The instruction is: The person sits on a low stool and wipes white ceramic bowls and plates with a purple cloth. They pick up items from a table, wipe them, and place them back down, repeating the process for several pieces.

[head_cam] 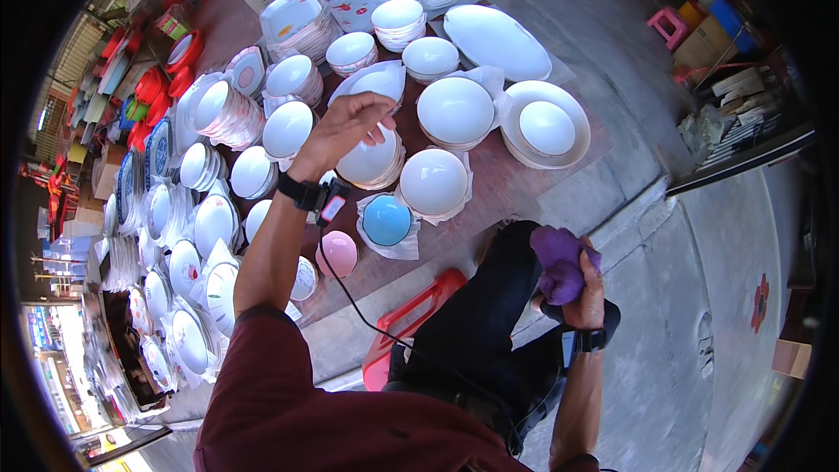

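My left hand hangs over the stacks of white bowls, fingers bent and somewhat apart, with nothing visible in them. Beneath its fingertips is a stack of white bowls; whether they touch its rim is hard to tell. Just beyond the hand lies a white dish with a pointed end, partly covered by my fingers. A crumpled purple cloth is gripped in my right hand, above my bent leg. Closer to me are a blue bowl on thin wrapping and a pink bowl.
Stacked plates with thin wrapping crowd the left side. Larger white bowls, an oval platter and a nested pair of bowls stand farther right. A red plastic stool is beside my leg. A cable runs from my left wrist.
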The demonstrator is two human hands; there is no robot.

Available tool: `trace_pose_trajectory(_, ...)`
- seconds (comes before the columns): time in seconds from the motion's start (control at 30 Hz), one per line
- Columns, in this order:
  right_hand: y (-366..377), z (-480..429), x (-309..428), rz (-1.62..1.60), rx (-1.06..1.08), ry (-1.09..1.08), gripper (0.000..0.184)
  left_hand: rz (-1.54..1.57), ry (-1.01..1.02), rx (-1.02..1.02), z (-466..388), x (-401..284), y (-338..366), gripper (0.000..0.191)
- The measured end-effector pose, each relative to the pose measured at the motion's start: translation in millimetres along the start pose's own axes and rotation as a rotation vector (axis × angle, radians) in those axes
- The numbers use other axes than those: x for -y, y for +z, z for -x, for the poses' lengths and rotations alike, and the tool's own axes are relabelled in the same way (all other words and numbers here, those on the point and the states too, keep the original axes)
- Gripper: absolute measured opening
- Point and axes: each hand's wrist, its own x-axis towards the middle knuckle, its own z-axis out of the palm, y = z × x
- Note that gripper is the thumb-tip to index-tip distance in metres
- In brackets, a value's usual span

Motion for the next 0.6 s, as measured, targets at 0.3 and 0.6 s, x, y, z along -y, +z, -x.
trace_pose_trajectory(0.3, 34, 2, -4, 0.057, 0.122, -0.058, 0.056, 0.155, 0.02, 0.3, 73, -21, 132, 0.026)
trace_pose_trajectory(0.6, 40, 5, 17, 0.003, 0.072, -0.153, 0.049, -0.109, 0.067, 0.149, -34, -36, 230, 0.038)
